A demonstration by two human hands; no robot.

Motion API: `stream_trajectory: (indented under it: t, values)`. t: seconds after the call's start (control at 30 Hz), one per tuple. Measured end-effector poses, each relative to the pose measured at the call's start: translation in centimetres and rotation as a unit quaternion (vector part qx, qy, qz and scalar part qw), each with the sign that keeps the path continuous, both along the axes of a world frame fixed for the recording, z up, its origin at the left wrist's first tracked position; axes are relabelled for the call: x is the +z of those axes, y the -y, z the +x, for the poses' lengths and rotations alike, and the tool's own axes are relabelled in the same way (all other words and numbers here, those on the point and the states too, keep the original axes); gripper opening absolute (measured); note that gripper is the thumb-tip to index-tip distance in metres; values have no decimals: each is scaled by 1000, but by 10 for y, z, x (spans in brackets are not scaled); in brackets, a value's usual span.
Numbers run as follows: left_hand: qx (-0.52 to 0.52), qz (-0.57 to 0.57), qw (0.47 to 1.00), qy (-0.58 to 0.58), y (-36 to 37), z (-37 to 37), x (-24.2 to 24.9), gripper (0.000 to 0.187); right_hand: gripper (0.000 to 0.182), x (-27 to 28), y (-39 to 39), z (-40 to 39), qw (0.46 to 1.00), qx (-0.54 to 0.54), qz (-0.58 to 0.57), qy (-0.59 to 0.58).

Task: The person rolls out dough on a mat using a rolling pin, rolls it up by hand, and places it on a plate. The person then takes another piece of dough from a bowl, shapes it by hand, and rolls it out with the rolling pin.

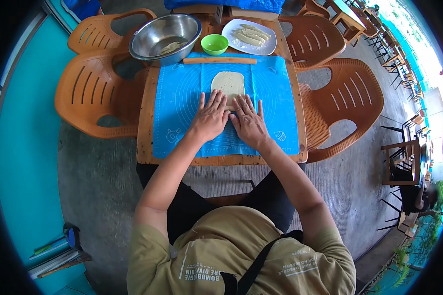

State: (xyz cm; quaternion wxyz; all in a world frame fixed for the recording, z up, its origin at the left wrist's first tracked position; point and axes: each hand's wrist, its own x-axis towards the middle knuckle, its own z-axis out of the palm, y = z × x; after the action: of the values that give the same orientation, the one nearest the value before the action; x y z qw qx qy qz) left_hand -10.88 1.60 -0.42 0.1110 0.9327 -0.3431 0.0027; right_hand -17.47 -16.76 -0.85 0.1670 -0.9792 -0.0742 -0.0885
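A flattened sheet of dough (227, 83) lies on a blue silicone mat (177, 103) in front of me. Its near edge appears rolled or folded, partly covered by my fingers. My left hand (211, 115) rests on the near left part of the dough, fingers stretched forward. Beside it, my right hand (250, 122) lies on the near right part with its fingers spread. The two thumbs almost meet at the near edge. Beyond the sheet, a wooden rolling pin (220, 60) lies crosswise on the mat.
Behind the mat stand a steel bowl (155, 34) with some dough inside, a small green bowl (214, 44) and a white plate (258, 46) of floured dough pieces. Orange plastic chairs (91, 93) flank the wooden table (147, 132) on both sides.
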Motion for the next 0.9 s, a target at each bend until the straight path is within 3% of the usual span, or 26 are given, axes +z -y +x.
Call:
stream_trajectory:
  t: [0.2, 0.27, 0.47, 0.9]
  values:
    - [14, -31, 999, 25, 2, -3, 0, 62, 62, 10, 7, 1, 1000, 7, 6, 20]
    - [4, -29, 994, 103, -4, -22, 5, 61, 62, 16, 5, -18, 1000, 10, 9, 27]
    - [-36, -63, 995, 66, -17, -70, 0, 60, 61, 10, -4, -55, 999, 30, -18, 4]
    - [-4, -84, 995, 55, -3, -41, -10, 60, 63, -4, 2, -15, 1000, 6, 7, 20]
